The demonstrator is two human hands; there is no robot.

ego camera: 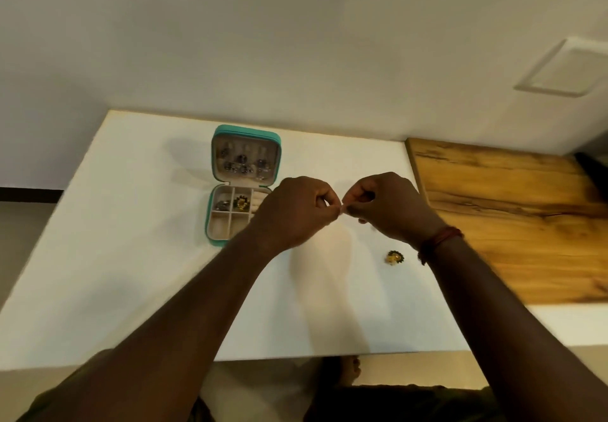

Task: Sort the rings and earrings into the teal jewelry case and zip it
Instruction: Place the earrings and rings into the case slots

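Currently the left hand [296, 214] and right hand [391, 207] are both pinching a tiny pale piece [343, 211], too small to identify. Best working low over the smooth white worktop [131, 257] in case it drops. The teal case [246, 129] is lying open beside the left hand, its tray divided into small compartments. A spiky gold earring [394, 257] is sitting loose near the right wrist.

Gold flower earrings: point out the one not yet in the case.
The earring lying on the white table, near the right hand. Its twin sits in a compartment of the teal case.
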